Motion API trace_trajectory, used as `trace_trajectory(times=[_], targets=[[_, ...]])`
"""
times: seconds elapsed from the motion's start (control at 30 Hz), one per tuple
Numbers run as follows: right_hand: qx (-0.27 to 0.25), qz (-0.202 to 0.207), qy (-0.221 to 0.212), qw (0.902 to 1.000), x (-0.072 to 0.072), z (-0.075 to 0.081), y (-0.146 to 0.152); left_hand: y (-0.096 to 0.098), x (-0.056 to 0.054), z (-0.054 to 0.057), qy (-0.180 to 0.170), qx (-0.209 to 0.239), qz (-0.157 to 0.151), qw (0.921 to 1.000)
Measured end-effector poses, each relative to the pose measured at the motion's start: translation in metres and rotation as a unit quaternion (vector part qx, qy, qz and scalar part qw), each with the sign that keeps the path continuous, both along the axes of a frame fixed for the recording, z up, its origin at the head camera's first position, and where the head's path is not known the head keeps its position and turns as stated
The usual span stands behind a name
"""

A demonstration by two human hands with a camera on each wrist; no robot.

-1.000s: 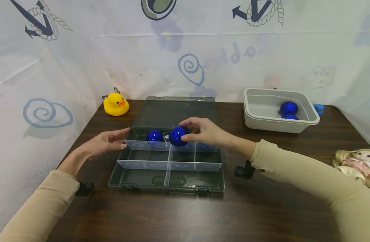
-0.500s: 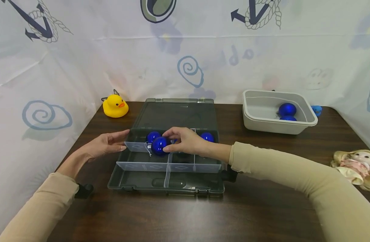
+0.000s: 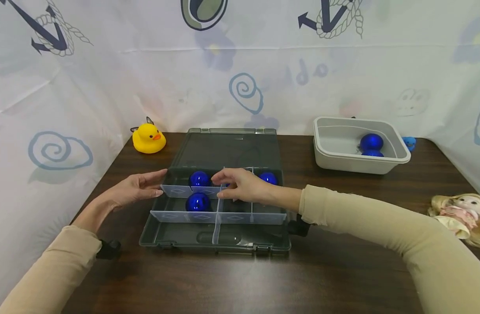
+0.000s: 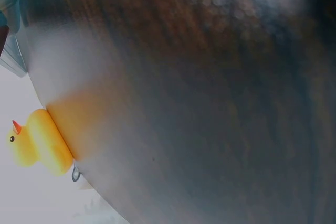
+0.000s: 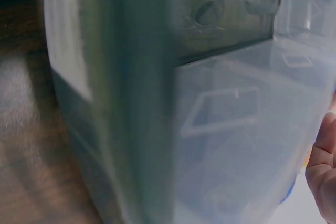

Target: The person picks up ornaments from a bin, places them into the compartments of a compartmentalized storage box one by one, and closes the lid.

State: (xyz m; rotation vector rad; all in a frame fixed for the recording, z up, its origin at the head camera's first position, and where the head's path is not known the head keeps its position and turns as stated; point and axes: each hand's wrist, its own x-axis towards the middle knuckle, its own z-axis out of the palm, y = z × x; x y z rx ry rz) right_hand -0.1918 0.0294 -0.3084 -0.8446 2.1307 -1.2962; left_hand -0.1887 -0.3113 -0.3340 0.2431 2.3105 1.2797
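Over the organizer case point(image 3: 177, 233), right hand point(image 3: 244, 187) empty, fingers loosely apart, partly hiding one compartment; left hand point(image 3: 135, 188), fingers straight, at the case's left edge; blue bauble point(image 3: 197, 202) inside.

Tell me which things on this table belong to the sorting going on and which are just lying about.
In use:
organizer case
three blue baubles in its compartments
white tub with more baubles
left hand, touching the case's left edge
right hand, over the dividers

Lying about:
rubber duck
doll

Staged tabletop booth: printed sheet point(image 3: 106, 78) backdrop, toys.
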Motion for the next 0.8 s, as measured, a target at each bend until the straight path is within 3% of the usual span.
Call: trace_trajectory(times=[0.1,0.27,0.43,0.6,0.8], targets=[[-0.021,-0.022,-0.01,0.9995,-0.004,0.004,0.008,0.0,0.0,-0.001,0.001,0.0,0.001,1.0],[-0.047,-0.056,0.035,0.9967,-0.014,0.012,0.036,0.001,0.001,0.001,0.001,-0.003,0.003,1.0],[-0.067,-0.143,0.078,0.9844,-0.032,0.019,0.079,0.002,0.001,0.003,-0.002,-0.007,0.005,1.0],[-0.135,-0.249,0.06,0.9571,-0.051,0.022,0.133,0.002,0.001,0.003,-0.003,-0.012,0.007,0.9999],[-0.206,-0.379,0.051,0.9007,-0.072,0.013,0.202,0.001,0.002,0.002,-0.004,-0.01,0.007,0.9999]])
